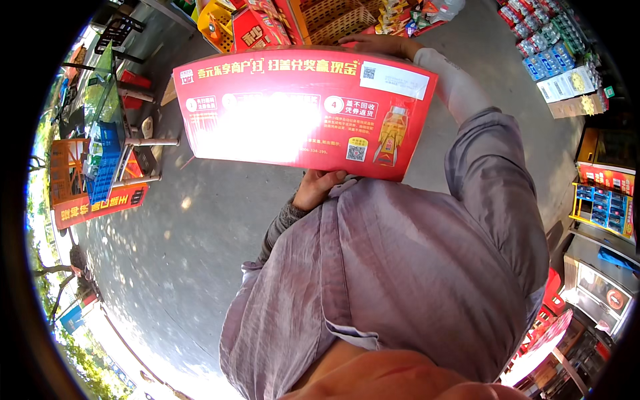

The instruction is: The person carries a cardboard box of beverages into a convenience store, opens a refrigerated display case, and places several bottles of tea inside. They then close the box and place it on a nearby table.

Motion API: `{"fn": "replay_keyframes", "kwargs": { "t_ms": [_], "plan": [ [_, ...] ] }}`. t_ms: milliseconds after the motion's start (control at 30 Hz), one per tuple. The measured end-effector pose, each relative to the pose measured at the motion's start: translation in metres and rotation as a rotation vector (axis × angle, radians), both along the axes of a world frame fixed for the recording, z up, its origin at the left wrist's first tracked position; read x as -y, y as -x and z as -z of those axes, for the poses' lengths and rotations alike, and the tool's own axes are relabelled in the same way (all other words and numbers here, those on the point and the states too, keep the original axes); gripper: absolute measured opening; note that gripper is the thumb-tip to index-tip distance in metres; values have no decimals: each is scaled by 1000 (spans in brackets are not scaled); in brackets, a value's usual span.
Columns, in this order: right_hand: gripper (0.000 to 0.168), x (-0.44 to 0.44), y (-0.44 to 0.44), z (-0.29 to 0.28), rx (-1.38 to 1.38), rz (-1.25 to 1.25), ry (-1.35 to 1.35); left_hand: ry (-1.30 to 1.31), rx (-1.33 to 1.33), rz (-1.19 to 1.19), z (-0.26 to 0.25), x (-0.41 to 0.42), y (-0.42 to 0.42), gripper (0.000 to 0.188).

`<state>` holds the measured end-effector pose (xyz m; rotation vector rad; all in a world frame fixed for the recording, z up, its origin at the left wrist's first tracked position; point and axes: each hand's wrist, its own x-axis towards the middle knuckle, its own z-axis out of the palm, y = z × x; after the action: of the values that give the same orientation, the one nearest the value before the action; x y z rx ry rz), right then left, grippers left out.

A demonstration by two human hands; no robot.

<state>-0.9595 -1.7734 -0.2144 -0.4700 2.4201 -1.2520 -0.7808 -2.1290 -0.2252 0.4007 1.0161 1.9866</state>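
Note:
A large red cardboard box [387, 125] with Chinese print, a pale label and a picture of a bottle spans the space before my chest, and strong glare whitens part of its face. At its near edge, my left hand [320, 186] grips the bottom, thumb showing and the other fingers mostly hidden. My right arm reaches around the right side, and my right hand [377, 45] lies on the far edge, its fingers partly hidden behind the box.
Beyond the box stand a yellow basket [207, 22] and a rack with packaged snacks [392, 15]. Packs of bottled drinks [550, 57] are stacked at upper right. A table with a blue crate [105, 160] stands left. Red chairs [552, 292] are at lower right. Grey pavement [200, 240] lies below.

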Motion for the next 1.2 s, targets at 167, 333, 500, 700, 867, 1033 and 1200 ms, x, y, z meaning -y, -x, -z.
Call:
{"fn": "replay_keyframes", "kwargs": {
  "t_ms": [167, 333, 500, 700, 867, 1033, 1200],
  "plan": [
    [49, 18, -12, -24, 89, 114, -42, -14, 10, -4, -2, 4, 1, 36],
    [68, -17, -15, -8, 2, 122, -46, -31, -17, 87, -13, 2, 8, 36],
    [68, 1, -41, -32, 117, 263, -13, -36, -4, 127, -17, 15, 16, 38],
    [58, -13, -58, -31, 136, 411, 20, -34, -22, 261, -7, 14, 37, 42],
    [56, -13, -76, -29, 114, 456, -3, -14, -4, 318, 2, 18, 44, 49],
    [56, -6, -103, -21, 25, 472, -85, -41, 60, 401, -1, 30, 45, 41],
    [56, 4, -121, -23, 39, 494, 49, -55, 46, 462, -2, 42, 48, 40]
  ]
}}
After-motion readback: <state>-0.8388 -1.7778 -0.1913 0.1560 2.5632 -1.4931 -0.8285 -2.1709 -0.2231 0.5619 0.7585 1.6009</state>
